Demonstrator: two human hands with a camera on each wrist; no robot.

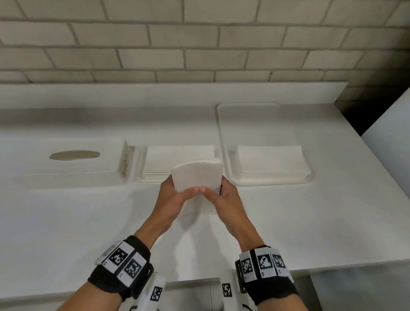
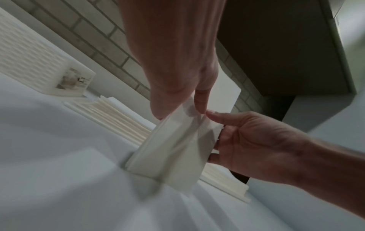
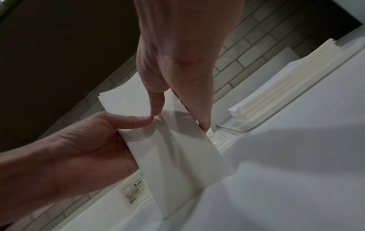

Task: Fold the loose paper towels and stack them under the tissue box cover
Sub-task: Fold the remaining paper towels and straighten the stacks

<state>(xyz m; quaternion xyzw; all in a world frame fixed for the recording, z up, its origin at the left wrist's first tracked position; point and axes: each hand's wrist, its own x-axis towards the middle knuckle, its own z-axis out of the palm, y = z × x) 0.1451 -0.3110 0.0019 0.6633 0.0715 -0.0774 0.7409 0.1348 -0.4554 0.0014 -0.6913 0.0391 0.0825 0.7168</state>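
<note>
A white paper towel (image 1: 197, 175) is held up above the counter between both hands, bent over at its top, with its lower end hanging to the surface. My left hand (image 1: 183, 188) pinches its left side and my right hand (image 1: 214, 187) pinches its right side, thumbs meeting at the front. The wrist views show the same towel (image 2: 173, 153) (image 3: 177, 156) pinched by the left hand (image 2: 180, 111) and the right hand (image 3: 179, 121). The white ribbed tissue box cover (image 1: 75, 168) lies open to the left. Beside it sits a stack of folded towels (image 1: 179, 155).
A white tray (image 1: 222, 141) at the right holds a pile of loose towels (image 1: 269, 161). The grey brick wall (image 1: 187, 31) runs behind the counter. A dark gap and a white panel (image 1: 400, 116) bound the right side. The counter's front edge is near my wrists.
</note>
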